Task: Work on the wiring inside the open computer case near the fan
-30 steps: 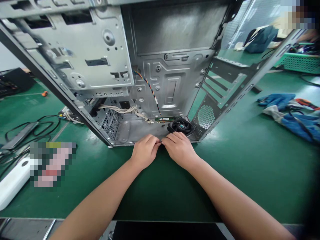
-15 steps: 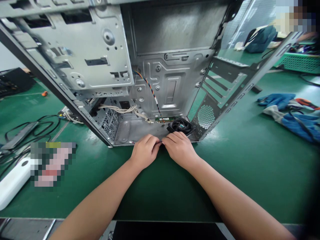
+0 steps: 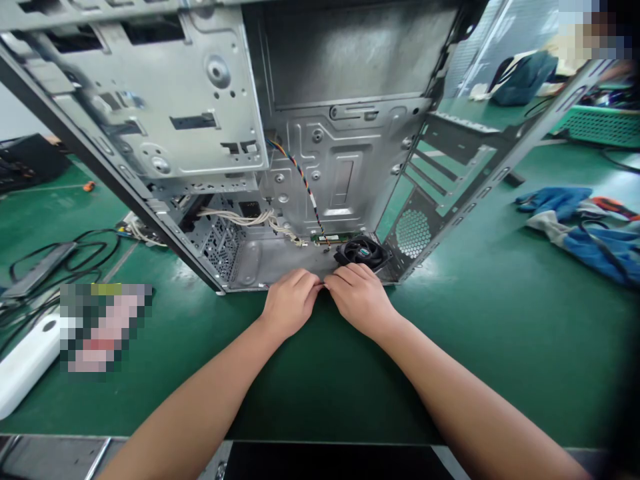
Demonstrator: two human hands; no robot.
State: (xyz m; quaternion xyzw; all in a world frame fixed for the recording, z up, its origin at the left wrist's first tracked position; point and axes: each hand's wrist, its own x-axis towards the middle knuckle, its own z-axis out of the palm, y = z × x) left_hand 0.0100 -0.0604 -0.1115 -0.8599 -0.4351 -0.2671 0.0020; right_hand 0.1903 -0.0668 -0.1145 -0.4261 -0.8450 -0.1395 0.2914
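An open metal computer case [image 3: 345, 150] stands on the green table. At its lower front edge my left hand [image 3: 293, 300] and my right hand [image 3: 360, 293] nearly meet, fingertips pinched. Between them is something thin and dark, perhaps a cable, too small to make out. A black fan [image 3: 363, 252] lies inside the case just behind my right hand. Next to the fan is a green circuit board [image 3: 327, 238], partly hidden. A twisted multicolour cable [image 3: 303, 177] hangs down to it, and pale cables [image 3: 240, 217] run along the left inside.
On the green table [image 3: 480, 347], blue gloves [image 3: 595, 227] and a green basket [image 3: 600, 125] are at the right. A power strip [image 3: 40, 270], black cables and a white object [image 3: 33, 360] are at the left, beside a blurred-out item. A dark bag [image 3: 525, 79] sits behind.
The fingertips of my left hand have shifted very slightly. Otherwise both hands keep their place at the case's edge.
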